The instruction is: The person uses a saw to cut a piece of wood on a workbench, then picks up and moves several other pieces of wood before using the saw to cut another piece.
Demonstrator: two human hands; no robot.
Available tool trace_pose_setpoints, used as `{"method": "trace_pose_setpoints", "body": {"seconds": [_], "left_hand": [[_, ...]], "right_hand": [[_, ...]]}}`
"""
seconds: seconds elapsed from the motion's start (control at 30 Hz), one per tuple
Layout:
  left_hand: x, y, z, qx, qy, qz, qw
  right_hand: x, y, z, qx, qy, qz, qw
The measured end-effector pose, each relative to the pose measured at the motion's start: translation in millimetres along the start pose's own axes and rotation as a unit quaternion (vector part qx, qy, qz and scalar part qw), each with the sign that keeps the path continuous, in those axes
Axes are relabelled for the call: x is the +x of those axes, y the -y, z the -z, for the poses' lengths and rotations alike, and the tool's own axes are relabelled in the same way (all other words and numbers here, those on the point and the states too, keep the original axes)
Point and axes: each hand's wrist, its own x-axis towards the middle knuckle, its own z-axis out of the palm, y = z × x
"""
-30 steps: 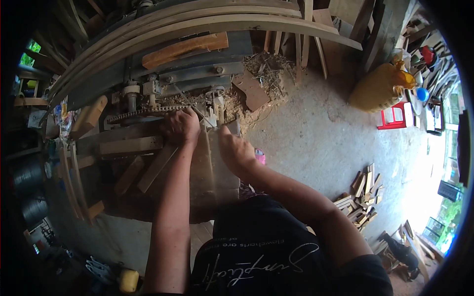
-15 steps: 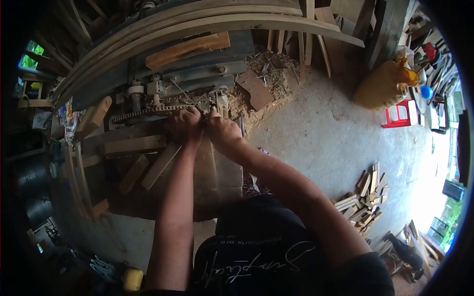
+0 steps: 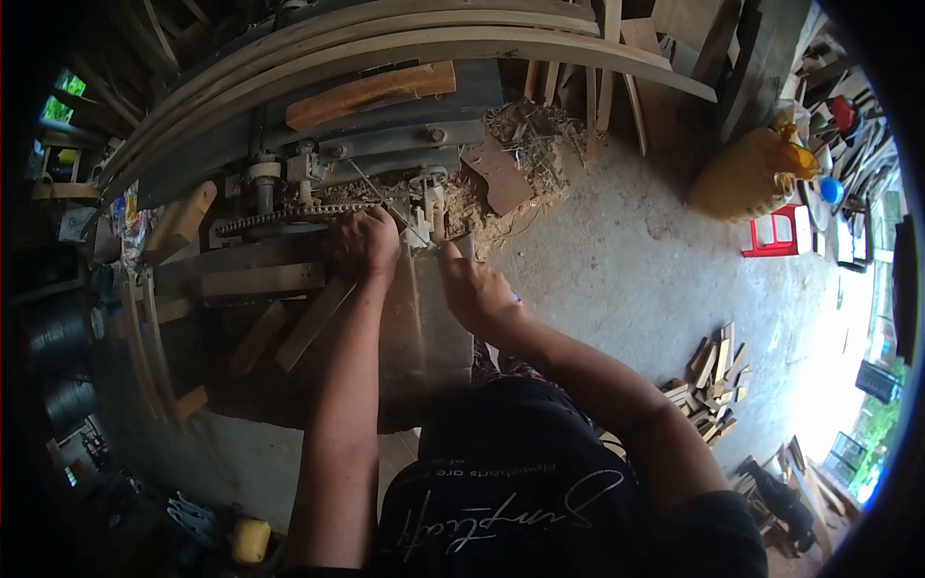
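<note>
A thin metal rod (image 3: 364, 177), which looks like a slim file, slants down across the bench toward my right hand (image 3: 480, 291). That hand is closed around its near end, beside the bench edge. My left hand (image 3: 364, 241) is closed against a toothed chain (image 3: 299, 213) lying along the machine; what its fingers grip is hidden under them. Between the two hands sits a small pale metal fitting (image 3: 421, 231), close to the rod.
Long curved planks (image 3: 434, 43) arch over the machine behind my hands. Wood offcuts (image 3: 265, 280) lie by my left forearm. Shavings (image 3: 535, 144) cover the floor ahead. A yellow sack (image 3: 742, 173), a red stool (image 3: 779, 231) and a wood pile (image 3: 713, 380) stand to the right.
My right hand has drawn back to the right and toward my body, away from my left hand, and the rod has shifted with it. My left hand stays nearly in place.
</note>
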Motion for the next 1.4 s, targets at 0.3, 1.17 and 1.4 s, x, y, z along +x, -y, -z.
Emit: {"method": "trace_pose_setpoints", "body": {"seconds": [0.3,1.17,1.4], "left_hand": [[3,-5,4,-0.035,0.047,0.049,0.997],[2,-3,2,-0.070,0.120,0.091,0.986],[-4,-4,10,-0.097,0.094,0.079,0.988]], "right_hand": [[10,-2,-7,-0.033,-0.037,0.019,0.999],[-66,-59,-32,-0.012,-0.075,0.067,0.995],[-126,-50,26,-0.031,-0.066,0.046,0.996]]}}
